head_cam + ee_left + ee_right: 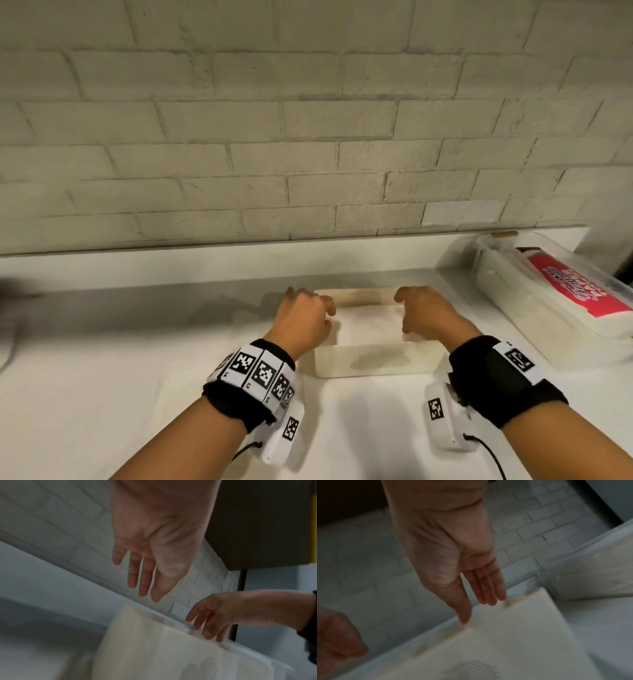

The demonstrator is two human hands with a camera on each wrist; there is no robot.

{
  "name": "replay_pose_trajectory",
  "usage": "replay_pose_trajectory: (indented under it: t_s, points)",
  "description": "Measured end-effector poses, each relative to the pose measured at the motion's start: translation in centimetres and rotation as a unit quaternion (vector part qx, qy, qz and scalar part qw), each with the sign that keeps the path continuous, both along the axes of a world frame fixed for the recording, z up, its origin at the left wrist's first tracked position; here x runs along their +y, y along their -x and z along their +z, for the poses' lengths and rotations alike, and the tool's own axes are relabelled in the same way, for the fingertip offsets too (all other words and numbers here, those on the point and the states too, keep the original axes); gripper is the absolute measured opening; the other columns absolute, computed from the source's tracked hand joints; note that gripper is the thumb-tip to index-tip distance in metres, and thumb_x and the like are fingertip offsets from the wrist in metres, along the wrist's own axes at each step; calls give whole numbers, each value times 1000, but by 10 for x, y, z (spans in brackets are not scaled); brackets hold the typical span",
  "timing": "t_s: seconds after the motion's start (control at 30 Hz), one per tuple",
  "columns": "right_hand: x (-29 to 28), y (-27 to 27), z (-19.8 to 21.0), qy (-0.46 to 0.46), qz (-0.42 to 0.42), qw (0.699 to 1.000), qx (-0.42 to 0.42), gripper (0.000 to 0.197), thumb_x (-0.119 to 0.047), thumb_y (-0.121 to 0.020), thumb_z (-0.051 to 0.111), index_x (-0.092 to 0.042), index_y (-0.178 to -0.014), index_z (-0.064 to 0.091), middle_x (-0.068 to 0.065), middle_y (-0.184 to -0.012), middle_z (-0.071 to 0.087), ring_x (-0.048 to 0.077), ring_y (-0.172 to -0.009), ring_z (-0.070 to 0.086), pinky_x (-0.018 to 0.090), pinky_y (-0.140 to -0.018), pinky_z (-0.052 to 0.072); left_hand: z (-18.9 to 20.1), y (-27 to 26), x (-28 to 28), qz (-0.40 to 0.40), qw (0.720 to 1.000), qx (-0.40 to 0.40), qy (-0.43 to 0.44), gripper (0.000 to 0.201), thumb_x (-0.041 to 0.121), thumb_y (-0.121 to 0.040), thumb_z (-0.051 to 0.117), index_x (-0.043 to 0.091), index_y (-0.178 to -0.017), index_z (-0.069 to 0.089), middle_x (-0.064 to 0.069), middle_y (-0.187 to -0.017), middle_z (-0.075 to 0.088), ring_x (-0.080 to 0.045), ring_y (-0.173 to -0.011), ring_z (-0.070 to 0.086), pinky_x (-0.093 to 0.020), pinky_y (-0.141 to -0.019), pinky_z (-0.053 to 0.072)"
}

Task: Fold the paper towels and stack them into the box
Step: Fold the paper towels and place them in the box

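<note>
I am holding my left hand point(306, 320) and right hand point(425, 317) over the box point(371, 363), fingers loose, gripping nothing. A folded towel point(368, 322) is lying inside, so I am letting go.

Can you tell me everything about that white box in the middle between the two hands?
The white box is a low, rectangular, open-topped container that looks like cloudy plastic. It sits flat on the white counter, near the brick wall. A greyish patch shows through its near wall. Something white, probably folded paper towels, lies inside. The left hand and right hand hover over its two ends with relaxed fingers; whether they touch it is too blurred to tell.
</note>
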State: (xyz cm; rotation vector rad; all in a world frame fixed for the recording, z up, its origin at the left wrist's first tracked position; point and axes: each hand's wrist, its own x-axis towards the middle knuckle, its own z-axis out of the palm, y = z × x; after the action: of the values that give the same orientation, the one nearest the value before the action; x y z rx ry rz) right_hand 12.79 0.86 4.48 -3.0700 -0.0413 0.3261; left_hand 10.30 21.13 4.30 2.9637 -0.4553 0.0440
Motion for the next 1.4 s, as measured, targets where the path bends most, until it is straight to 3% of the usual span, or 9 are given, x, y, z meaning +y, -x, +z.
replay_pose_trajectory:
  t_s: [0.1, 0.23, 0.37, 0.47, 0.6, 0.9, 1.07, 1.27, 1.4]
  points:
    - [20, 25, 22, -99, -14, 993, -58, 49, -24, -81, 67, -24, -128, 51, 2, -126, 55, 20, -114, 53, 28, -87, 45, 12, 27, 34, 54, 995, 0, 89, 27, 21, -90, 51, 27, -112, 64, 1, -115, 66, -21, -111, 58, -31, -91, 45]
    - [61, 61, 33, -198, 26, 977, -78, 37, -28, -81, 70, -25, -116, 60, -3, -110, 62, 16, -104, 56, 26, -86, 44, 12, 60, 80, 116, 989, 41, 87, 26, 26, -90, 57, 26, -115, 62, 6, -117, 65, -17, -111, 58, -30, -92, 47]
    - [101, 93, 21, -269, 47, 961, -46, 30, -26, -81, 70, -25, -110, 63, -7, -95, 62, 11, -90, 54, 25, -83, 45, -15, 97, 112, 170, 976, 128, 38, 29, 34, -87, 60, 26, -115, 59, 8, -116, 63, -13, -109, 57, -27, -89, 46]
    - [120, 111, -4, -291, 39, 956, 8, 27, -24, -81, 70, -24, -108, 64, -6, -98, 64, 14, -96, 59, 29, -87, 49, -39, 116, 122, 192, 963, 189, -5, 38, 41, -88, 57, 24, -122, 54, 5, -125, 56, -15, -115, 52, -27, -87, 43]
    - [133, 128, -33, -289, 37, 954, 74, 27, -22, -80, 70, -20, -106, 65, -2, -105, 66, 16, -101, 61, 28, -90, 49, -63, 124, 133, 253, 946, 202, -1, 58, 49, -85, 58, 16, -129, 44, -4, -130, 48, -22, -123, 44, -32, -93, 40]
    - [126, 136, -52, -283, 3, 952, 115, 25, -25, -77, 73, -21, -101, 66, -1, -103, 66, 11, -88, 60, 18, -75, 45, -82, 109, 151, 313, 923, 206, 85, 82, 45, -70, 76, 11, -132, 36, -10, -131, 42, -26, -121, 46, -31, -98, 42]
    - [121, 131, -50, -293, -6, 950, 109, 25, -22, -76, 74, -19, -100, 66, 1, -102, 67, 11, -86, 58, 17, -74, 43, -81, 103, 151, 298, 933, 197, 51, 65, 37, -71, 75, 13, -123, 43, -4, -120, 56, -22, -112, 54, -30, -90, 44]
    - [121, 126, -50, -305, -4, 947, 99, 25, -22, -77, 73, -19, -101, 67, 0, -99, 65, 11, -88, 57, 17, -75, 41, -70, 105, 145, 287, 949, 134, 2, 22, 25, -84, 61, 16, -105, 59, -2, -107, 65, -21, -101, 60, -26, -76, 43]
    - [121, 123, -48, -309, -4, 947, 91, 26, -23, -78, 73, -20, -103, 66, -4, -94, 60, 10, -85, 56, 16, -68, 40, -54, 109, 145, 272, 954, 123, 7, 15, 25, -84, 62, 21, -98, 65, 0, -101, 67, -20, -99, 61, -25, -75, 42]
